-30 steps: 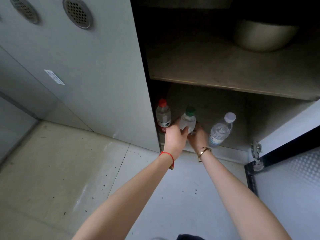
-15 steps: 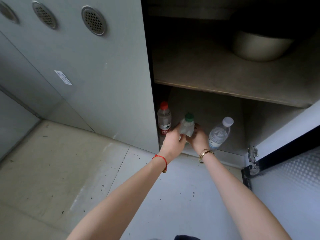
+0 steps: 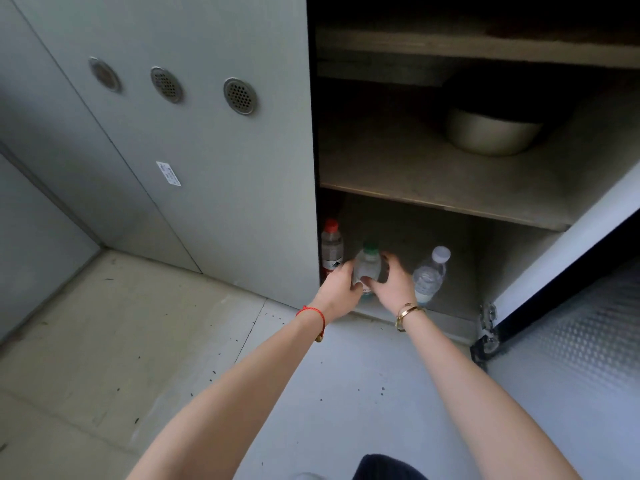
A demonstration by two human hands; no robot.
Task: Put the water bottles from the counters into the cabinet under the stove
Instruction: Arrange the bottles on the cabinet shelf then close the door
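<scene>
A: Where is the green-capped bottle (image 3: 367, 266) right now?

B: Between the two hands, standing upright at the front of the cabinet's bottom shelf (image 3: 450, 292). The left hand (image 3: 341, 289) has its fingers (image 3: 350, 271) curled against the bottle's left flank; the right hand (image 3: 393, 287) cups the other side, thumb low near the base, its other fingers spread loosely beyond the bottle. Whether either hand is squeezing or only steadying, I cannot tell.

A: And the neighbours?

B: A red-capped bottle (image 3: 331, 249) stands just to the left of the left fingers, tight in the corner. A white-capped bottle (image 3: 431, 275) stands just to the right of the right fingers, apart from them. On the upper shelf (image 3: 398, 174), well above the fingers, sits a pale bowl (image 3: 493, 133).

A: How would you expect it to handle?

B: Thin clear plastic, so I'd guess the wall gives under a hard pinch. It looks filled, so bottom-heavy enough to stand, though a narrow base tips easily when nudged. The smooth sides may be slick.

A: Best place to hold?

B: Mid-body, where both palms sit now, or under the cap's collar, which is stiffer. Let go evenly from both sides so neither neighbour gets knocked.
</scene>
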